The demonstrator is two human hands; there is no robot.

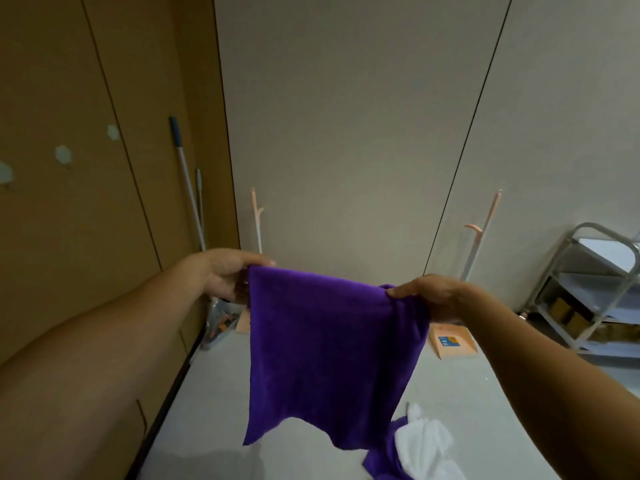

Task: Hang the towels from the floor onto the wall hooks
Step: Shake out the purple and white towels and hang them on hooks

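As left fingers point(254, 262) and right fingers point(403, 291) pinch its corners, the towel point(329, 351) hangs.

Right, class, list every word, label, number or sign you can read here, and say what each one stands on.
No text here is legible.
Blue label on the peach dustpan: print too small and blurred to read.
Purple towel and metal cart: no writing shows.

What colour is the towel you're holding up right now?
Solid purple towel, no pattern, seen in the head view.
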